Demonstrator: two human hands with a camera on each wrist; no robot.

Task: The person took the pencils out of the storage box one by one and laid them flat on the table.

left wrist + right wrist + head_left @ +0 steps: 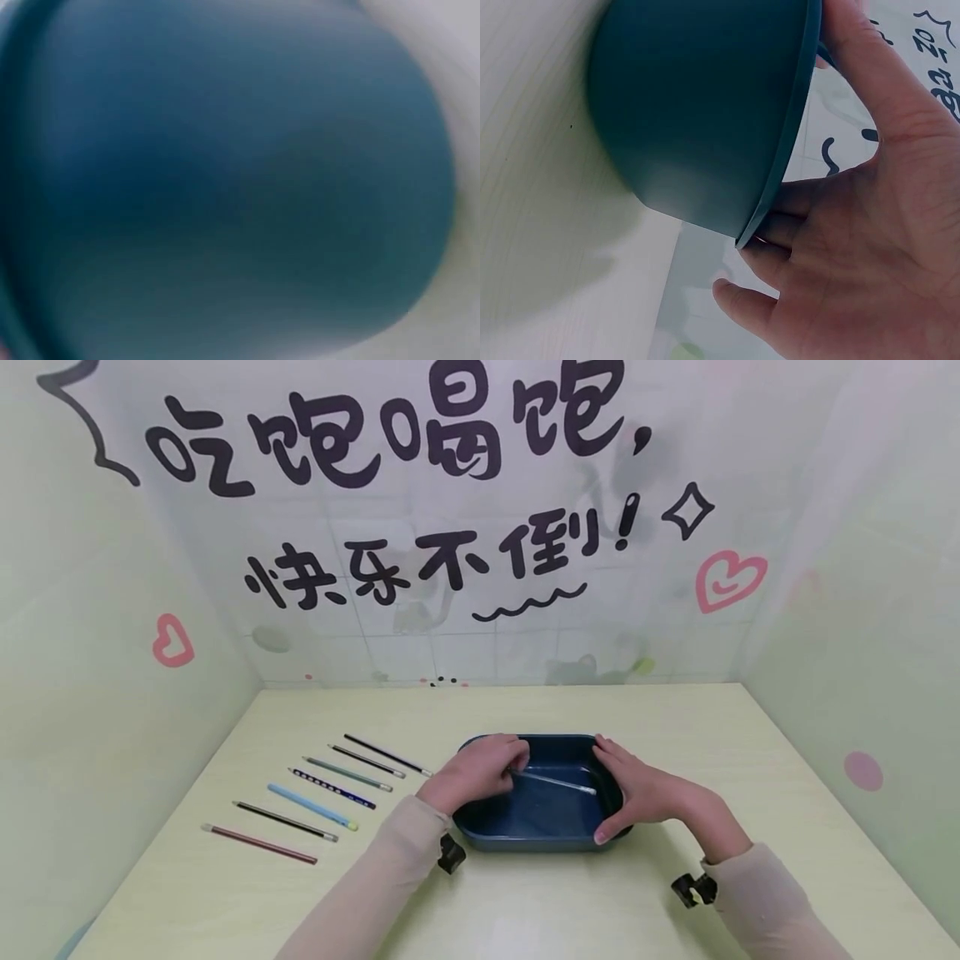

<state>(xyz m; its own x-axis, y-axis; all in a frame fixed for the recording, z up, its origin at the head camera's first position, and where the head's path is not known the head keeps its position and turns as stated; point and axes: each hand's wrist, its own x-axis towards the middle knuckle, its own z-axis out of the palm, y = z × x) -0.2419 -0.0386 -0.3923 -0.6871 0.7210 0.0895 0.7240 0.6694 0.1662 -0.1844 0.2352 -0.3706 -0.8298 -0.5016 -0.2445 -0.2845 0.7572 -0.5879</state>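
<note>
In the head view a dark blue plastic box with rounded corners stands on the table. My left hand is over the box's left side, fingers curled, and grips a slim pencil that slants across the inside; its pale end points right. The hand covers the pencil's other end. My right hand holds the box's right end, thumb at the near corner and fingers at the far one. In the right wrist view its fingers reach over the rim. The left wrist view shows only the blurred box wall.
Left of the box, several pencils lie slanted in a spaced row, among them a red pencil, a light blue pencil, a patterned navy pencil and a green pencil. Printed walls border the pale table.
</note>
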